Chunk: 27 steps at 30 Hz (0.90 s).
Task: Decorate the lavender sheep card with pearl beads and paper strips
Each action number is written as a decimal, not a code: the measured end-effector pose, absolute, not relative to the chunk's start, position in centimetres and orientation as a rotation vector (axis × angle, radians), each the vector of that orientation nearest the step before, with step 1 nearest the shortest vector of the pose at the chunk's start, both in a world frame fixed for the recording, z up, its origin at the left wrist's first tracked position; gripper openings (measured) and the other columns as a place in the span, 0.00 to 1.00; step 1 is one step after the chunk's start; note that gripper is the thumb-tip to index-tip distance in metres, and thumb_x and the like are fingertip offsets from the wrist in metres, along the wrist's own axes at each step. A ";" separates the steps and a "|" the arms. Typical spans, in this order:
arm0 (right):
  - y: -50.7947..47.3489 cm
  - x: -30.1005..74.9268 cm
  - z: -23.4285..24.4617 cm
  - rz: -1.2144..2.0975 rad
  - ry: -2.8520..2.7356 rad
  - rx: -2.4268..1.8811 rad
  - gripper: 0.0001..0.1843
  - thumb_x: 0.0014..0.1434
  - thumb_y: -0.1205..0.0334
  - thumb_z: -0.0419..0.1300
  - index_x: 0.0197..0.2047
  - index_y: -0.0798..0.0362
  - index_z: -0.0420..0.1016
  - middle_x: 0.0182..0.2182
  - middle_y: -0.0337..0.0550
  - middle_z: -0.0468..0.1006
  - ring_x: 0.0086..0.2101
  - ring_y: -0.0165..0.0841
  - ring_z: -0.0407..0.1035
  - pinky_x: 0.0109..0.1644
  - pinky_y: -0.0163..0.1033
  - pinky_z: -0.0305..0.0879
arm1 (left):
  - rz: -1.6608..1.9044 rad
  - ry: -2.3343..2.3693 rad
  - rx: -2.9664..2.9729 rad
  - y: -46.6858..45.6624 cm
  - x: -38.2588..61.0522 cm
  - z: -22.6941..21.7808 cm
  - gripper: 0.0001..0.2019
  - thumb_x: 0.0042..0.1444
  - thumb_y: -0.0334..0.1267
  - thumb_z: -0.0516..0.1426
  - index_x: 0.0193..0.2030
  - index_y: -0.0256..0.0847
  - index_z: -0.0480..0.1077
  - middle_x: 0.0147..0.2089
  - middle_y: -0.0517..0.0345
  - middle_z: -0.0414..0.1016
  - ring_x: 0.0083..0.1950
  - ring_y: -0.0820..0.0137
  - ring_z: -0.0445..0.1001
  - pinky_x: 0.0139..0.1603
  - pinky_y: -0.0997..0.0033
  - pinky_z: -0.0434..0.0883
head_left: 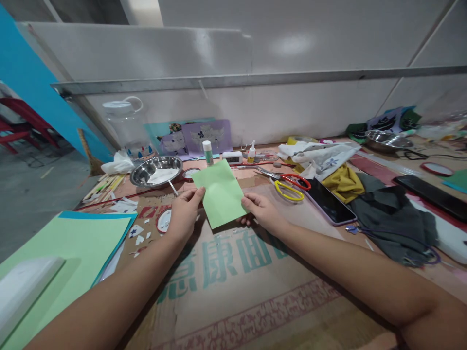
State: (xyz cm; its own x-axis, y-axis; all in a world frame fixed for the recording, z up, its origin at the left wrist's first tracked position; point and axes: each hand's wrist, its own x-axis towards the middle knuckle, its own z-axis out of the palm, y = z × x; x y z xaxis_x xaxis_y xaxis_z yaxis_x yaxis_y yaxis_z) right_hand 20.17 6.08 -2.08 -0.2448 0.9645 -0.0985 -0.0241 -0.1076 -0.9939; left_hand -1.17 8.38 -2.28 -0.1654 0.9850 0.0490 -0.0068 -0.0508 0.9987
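A light green sheet of paper (222, 194) is held tilted above the printed cardboard (255, 296). My left hand (187, 209) pinches its left edge between thumb and fingers. At the lower right edge, my right hand (263, 210) grips the same sheet, with the thumb in front and other fingers partly hidden behind. Just beyond the right hand lie scissors (292, 187) with one red and one yellow handle loop. Past the top of the paper stands a glue stick (207, 152) with a white cap.
Left of my arms are large green sheets (80, 272) under a white object (29, 282), and paper scraps (137, 233). A metal bowl (156, 172) and clear bottle (122, 124) stand at the back left. On the right lie a phone (330, 201) and dark cloth (390, 218). Purple cards (211, 136) lean against the wall.
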 end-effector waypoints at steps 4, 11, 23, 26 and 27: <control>6.2 20.4 -2.2 1.332 -1.327 -1.108 0.21 0.52 0.41 0.67 0.34 0.53 0.77 0.27 0.38 0.79 0.27 0.29 0.71 0.28 0.31 0.66 | 1.241 1.298 1.283 7.4 -0.7 -1.4 0.20 0.48 0.55 0.66 0.34 0.37 0.79 0.27 0.58 0.76 0.25 0.72 0.71 0.25 0.75 0.68; 6.5 20.6 -2.7 1.403 -1.260 -1.101 0.30 0.49 0.32 0.65 0.34 0.54 0.77 0.28 0.41 0.80 0.28 0.35 0.73 0.33 0.38 0.70 | 1.133 1.304 1.475 6.5 -0.3 -0.6 0.17 0.52 0.52 0.64 0.30 0.37 0.78 0.20 0.63 0.68 0.21 0.75 0.63 0.20 0.76 0.58; 7.3 21.2 -2.9 1.250 -1.173 -1.049 0.24 0.53 0.38 0.65 0.38 0.52 0.78 0.35 0.42 0.82 0.35 0.38 0.75 0.41 0.39 0.71 | 1.058 1.271 1.524 6.2 -0.1 -0.9 0.17 0.54 0.53 0.63 0.29 0.39 0.76 0.20 0.63 0.67 0.21 0.74 0.62 0.21 0.75 0.58; 7.4 21.2 -3.0 1.244 -1.173 -1.054 0.23 0.54 0.39 0.65 0.37 0.51 0.78 0.34 0.41 0.82 0.34 0.38 0.75 0.40 0.39 0.70 | 1.051 1.259 1.510 6.3 -0.1 -0.9 0.17 0.53 0.53 0.63 0.28 0.39 0.75 0.20 0.63 0.67 0.21 0.74 0.62 0.21 0.75 0.58; 7.3 21.2 -3.0 1.237 -1.172 -1.056 0.23 0.55 0.39 0.64 0.37 0.52 0.78 0.34 0.41 0.82 0.34 0.37 0.75 0.40 0.39 0.70 | 1.049 1.253 1.504 6.3 -0.1 -0.9 0.17 0.53 0.53 0.63 0.28 0.39 0.75 0.20 0.62 0.67 0.21 0.74 0.62 0.22 0.75 0.58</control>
